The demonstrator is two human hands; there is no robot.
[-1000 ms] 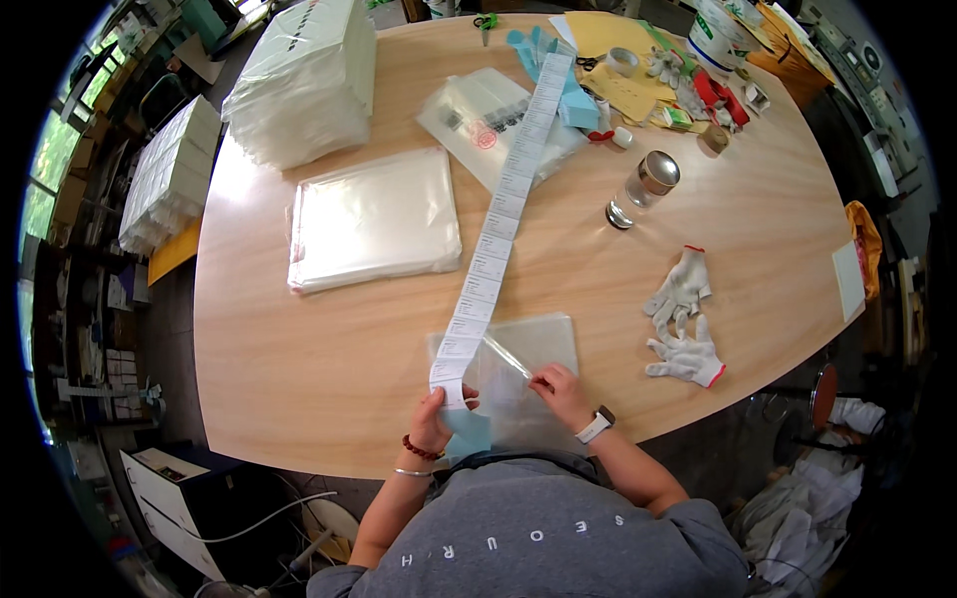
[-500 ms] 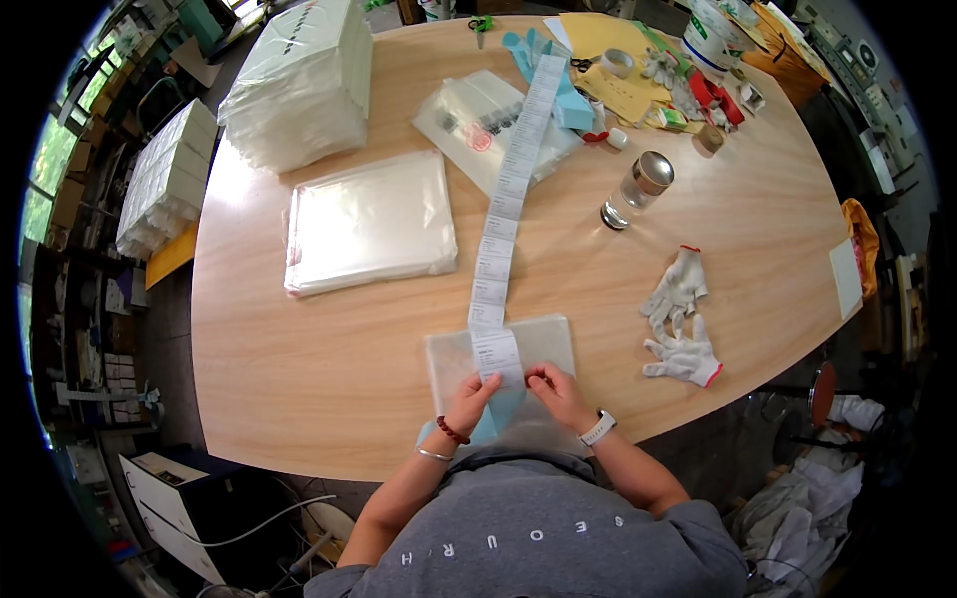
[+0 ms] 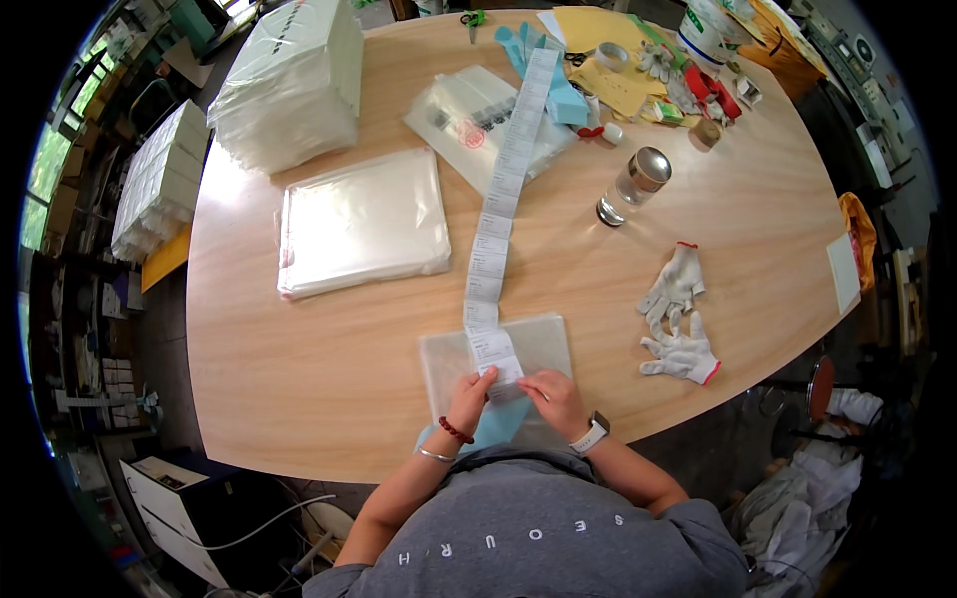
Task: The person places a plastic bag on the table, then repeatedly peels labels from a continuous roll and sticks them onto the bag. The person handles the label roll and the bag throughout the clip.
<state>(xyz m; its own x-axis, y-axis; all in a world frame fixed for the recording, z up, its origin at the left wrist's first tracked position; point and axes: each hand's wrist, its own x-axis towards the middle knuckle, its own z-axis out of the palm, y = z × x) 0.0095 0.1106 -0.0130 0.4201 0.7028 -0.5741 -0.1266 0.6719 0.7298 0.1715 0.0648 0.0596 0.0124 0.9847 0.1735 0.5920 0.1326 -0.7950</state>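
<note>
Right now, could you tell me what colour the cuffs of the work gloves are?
Red, on white gloves; clearest in the head view.

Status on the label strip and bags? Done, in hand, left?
Done: nothing visibly labelled that I can tell. In hand: left hand and right hand grip the near end of the long white label strip over a clear plastic bag. Left: flat stack of clear bags sits untouched.

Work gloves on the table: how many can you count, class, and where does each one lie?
2. One white glove lies right of the paper strip, below the steel bottle. The other glove lies just below it, nearer the table's edge. More may hide in the far clutter.
</note>
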